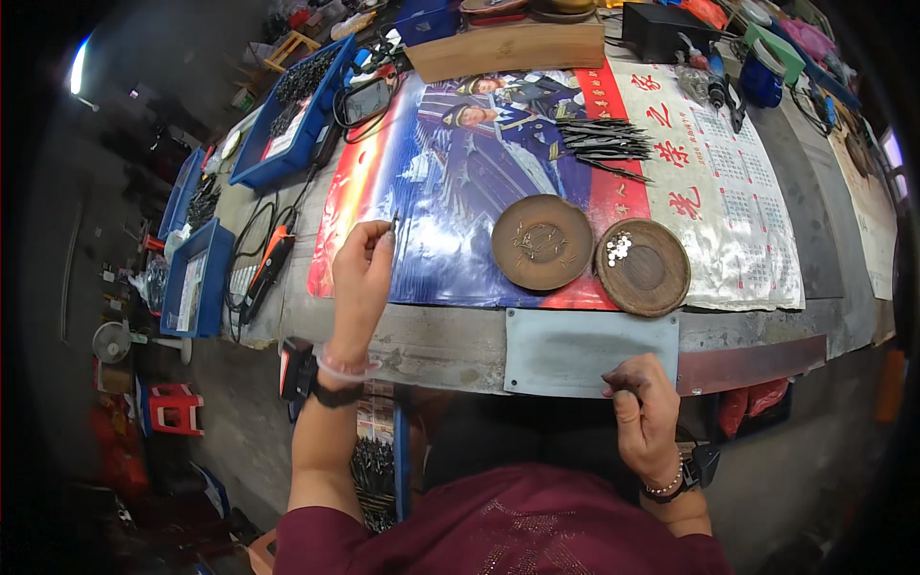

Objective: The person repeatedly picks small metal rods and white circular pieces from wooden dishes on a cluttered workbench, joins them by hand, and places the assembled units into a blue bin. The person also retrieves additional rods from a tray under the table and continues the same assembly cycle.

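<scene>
Over poster (446, 264), left fingers (364, 237), pinched dark piece (394, 221)

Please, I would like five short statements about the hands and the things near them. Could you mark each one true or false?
1. The left hand pinches a small, thin, dark piece. True.
2. The small white pieces lie in the left round brown dish. False: they lie in the right round brown dish.
3. The bundle of thin black sticks lies on the glossy printed poster. True.
4. The right hand is inside a dish. False: it is by the near edge of the pale blue-grey rectangular plate.
5. The orange-and-black handheld tool is in the left hand. False: it lies to the left of that hand.
</scene>
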The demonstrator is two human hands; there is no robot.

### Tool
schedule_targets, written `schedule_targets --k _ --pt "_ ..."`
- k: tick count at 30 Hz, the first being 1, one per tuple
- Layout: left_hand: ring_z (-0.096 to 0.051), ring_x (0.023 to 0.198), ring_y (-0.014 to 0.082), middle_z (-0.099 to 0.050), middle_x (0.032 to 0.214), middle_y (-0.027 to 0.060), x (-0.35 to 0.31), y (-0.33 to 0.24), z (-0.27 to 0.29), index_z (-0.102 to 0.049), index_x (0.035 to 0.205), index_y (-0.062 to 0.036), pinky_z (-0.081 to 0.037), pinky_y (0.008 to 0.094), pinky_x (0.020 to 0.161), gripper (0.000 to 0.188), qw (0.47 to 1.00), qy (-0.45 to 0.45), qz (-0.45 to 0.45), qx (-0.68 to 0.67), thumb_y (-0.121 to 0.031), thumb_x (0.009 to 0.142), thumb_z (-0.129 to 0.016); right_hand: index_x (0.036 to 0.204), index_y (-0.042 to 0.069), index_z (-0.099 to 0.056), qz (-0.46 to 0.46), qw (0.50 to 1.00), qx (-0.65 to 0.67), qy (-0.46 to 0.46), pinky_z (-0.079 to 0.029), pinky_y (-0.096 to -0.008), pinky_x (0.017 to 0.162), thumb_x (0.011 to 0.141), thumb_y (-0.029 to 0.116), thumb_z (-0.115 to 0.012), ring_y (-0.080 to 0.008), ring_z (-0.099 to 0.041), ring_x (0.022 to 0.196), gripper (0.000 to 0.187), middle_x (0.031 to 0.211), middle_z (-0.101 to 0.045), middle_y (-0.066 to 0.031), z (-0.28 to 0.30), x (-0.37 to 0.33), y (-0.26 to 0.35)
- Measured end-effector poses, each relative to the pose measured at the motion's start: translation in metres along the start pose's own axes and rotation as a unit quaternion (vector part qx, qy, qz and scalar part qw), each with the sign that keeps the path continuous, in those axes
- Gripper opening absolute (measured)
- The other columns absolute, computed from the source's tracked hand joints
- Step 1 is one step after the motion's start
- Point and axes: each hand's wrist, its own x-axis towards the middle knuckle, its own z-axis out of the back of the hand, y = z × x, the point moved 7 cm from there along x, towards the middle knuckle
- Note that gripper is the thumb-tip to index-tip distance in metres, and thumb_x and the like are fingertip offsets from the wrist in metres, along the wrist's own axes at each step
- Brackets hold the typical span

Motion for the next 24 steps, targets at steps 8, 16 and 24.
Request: schedule_targets --k 8,16,24 --pt "-0.060 0.081 0.0270 -0.060 0.089 0.0154 0.030 -0.035 -0.044 -0.064 0.102 -0.0007 -0.048 0.0363 0.070 0.020 0.968 0.026 -0.126 0.217 -0.005 0.082 -0.065 0.090 0.000 -0.061 0.040 0.998 -0.037 -0.033 -0.048 -0.0349 0.060 0.084 0.012 -0.068 -0.0308 -0.058 0.068 0.015 0.081 -0.059 -0.0144 0.011 -0.009 -0.013" --pt "-0.057 0.086 0.0310 -0.057 0.089 0.0139 0.054 -0.121 -0.211 -0.066 0.100 -0.0032 -0.047 0.0375 0.077 0.019 0.910 0.230 -0.334 0.089 -0.009 0.082 -0.064 0.091 0.002 -0.061 0.066 0.996 -0.055 -0.027 -0.046 -0.0360 0.058 0.079 0.009 -0.072 -0.0292 -0.058 0.066 0.017 0.079 -0.059 -0.0119 0.004 -0.009 -0.014" --pt "-0.054 0.091 0.0382 -0.058 0.092 0.0183 0.073 -0.119 -0.274 -0.063 0.084 -0.0025 -0.045 0.0456 0.078 0.009 0.892 0.213 -0.345 0.202 -0.011 0.080 -0.062 0.091 0.002 -0.061 0.051 0.997 -0.053 -0.028 -0.047 -0.0366 0.060 0.079 0.007 -0.071 -0.0303 -0.059 0.069 0.017 0.081 -0.060 -0.0122 0.004 -0.009 -0.014"
